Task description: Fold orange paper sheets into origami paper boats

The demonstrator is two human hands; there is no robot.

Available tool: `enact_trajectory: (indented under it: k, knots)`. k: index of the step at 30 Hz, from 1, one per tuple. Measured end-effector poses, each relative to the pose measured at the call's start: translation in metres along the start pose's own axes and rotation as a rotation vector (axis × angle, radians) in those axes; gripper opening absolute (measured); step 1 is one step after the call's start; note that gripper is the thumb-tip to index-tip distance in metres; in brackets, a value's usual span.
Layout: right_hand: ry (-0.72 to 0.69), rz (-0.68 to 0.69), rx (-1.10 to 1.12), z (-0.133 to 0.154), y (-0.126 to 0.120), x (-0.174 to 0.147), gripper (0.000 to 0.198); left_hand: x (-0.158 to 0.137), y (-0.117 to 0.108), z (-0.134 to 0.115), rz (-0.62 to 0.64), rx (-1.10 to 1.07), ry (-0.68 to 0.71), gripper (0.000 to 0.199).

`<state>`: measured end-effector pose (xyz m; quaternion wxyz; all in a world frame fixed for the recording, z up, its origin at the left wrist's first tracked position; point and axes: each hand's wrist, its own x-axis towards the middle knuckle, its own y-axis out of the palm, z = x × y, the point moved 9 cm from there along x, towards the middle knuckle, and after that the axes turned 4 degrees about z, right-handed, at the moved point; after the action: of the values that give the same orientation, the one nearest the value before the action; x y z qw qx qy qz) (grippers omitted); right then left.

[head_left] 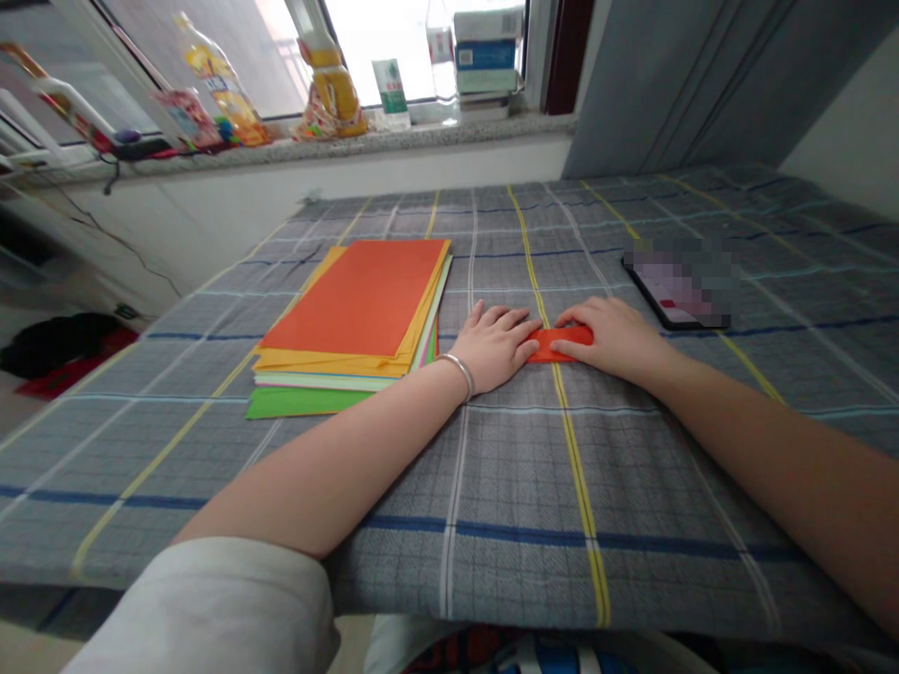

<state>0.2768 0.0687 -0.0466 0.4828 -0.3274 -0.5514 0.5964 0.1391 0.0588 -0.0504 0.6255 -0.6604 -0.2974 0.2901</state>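
A small strip of folded orange paper [560, 344] lies on the checked cloth in front of me. My left hand [495, 346], with a silver bangle at the wrist, rests flat with fingers spread; its thumb and index fingertips touch the strip's left end. Around the right end, my right hand [610, 337] is closed, thumb along the near edge and bent fingers at the far edge. Left of my hands sits a stack of coloured paper sheets [358, 300], orange on top, with yellow, white and green below.
A phone [674, 290], partly blurred, lies beyond my right hand on the grey plaid cloth [520, 477]. On the windowsill [421, 133] at the back stand bottles, a green-and-white tube [391, 89] and stacked boxes [486, 56]. A grey panel [674, 84] rises at the back right.
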Motion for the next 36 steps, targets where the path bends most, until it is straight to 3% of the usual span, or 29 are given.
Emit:
enact_trajectory:
  k: [8, 12, 15, 20, 23, 26, 32, 36]
  knots:
    - [-0.021, 0.0, -0.084, 0.01, -0.002, -0.003, 0.063, -0.001, -0.001, -0.004, -0.042, -0.059, 0.005, 0.054]
    - [-0.053, -0.028, 0.1, 0.002, -0.006, -0.003, 0.049, -0.001, -0.009, 0.009, -0.146, -0.231, -0.048, 0.048]
    - [-0.094, -0.114, 0.249, -0.002, -0.018, -0.006, 0.036, -0.002, -0.017, 0.035, -0.329, -0.45, -0.172, 0.046]
    - [-0.247, -0.251, 0.264, 0.016, -0.044, -0.019, 0.017, -0.004, -0.02, 0.057, -0.503, -0.795, -0.197, 0.016]
    - [-0.209, -0.313, 0.166, 0.021, -0.057, -0.026, 0.022, -0.012, -0.039, 0.044, -0.597, -0.682, -0.056, 0.012]
    - [-0.153, -0.267, 0.093, 0.019, -0.055, -0.026, 0.027, -0.02, -0.049, 0.03, -0.618, -0.526, 0.009, 0.013]
    - [-0.368, -0.162, 0.016, 0.033, -0.048, -0.031, 0.029, -0.021, -0.046, 0.017, -0.534, -0.38, 0.075, 0.011]
    - [-0.246, -0.318, 0.173, 0.021, -0.07, -0.039, 0.034, -0.019, -0.043, 0.022, -0.548, -0.407, 0.051, 0.027]
